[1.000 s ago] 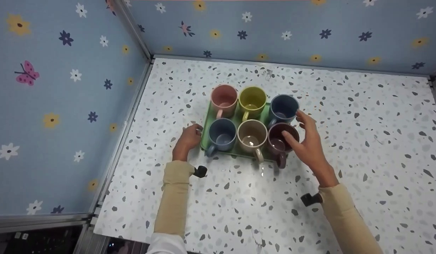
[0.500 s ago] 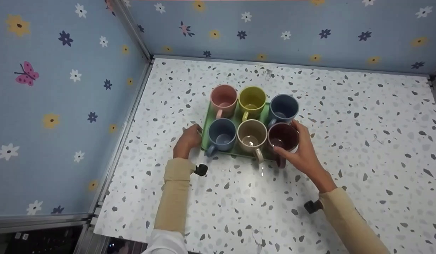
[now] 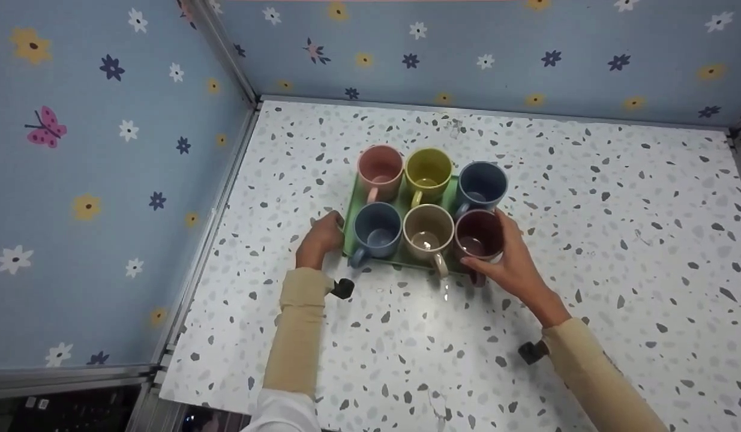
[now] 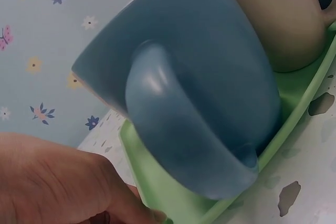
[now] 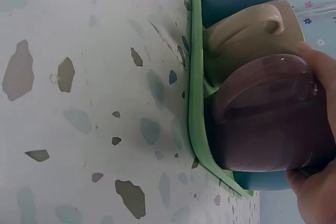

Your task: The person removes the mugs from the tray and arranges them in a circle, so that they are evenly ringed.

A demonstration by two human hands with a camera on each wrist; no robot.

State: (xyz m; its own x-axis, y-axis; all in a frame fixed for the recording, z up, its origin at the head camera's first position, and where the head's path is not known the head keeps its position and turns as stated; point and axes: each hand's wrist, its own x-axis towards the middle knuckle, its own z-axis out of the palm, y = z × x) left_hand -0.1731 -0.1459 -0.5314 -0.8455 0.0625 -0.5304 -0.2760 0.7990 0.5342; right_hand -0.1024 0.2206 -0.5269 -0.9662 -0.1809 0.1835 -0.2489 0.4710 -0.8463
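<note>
A light green tray (image 3: 350, 219) bears two rows of mugs on the table. My left hand (image 3: 321, 239) pinches the tray's left edge, its fingers curled there in the left wrist view, beside a blue mug (image 4: 205, 66) with its handle facing me. At the tray's front right corner stands a dark maroon mug (image 5: 268, 124). My right hand (image 3: 519, 264) grips this mug from the right, thumb near its front rim and fingers round the far side. Between the two stands a beige mug (image 3: 429, 228).
The back row holds a pink mug (image 3: 381, 165), a yellow-green mug (image 3: 429, 168) and a second blue mug (image 3: 482, 180), which sits close behind the maroon one. Flower-patterned panels (image 3: 406, 36) bound the speckled table (image 3: 616, 240) at the back and left.
My right hand has moved from above the maroon mug's rim down to its right side and now grips it. My left hand has closed further on the tray's edge.
</note>
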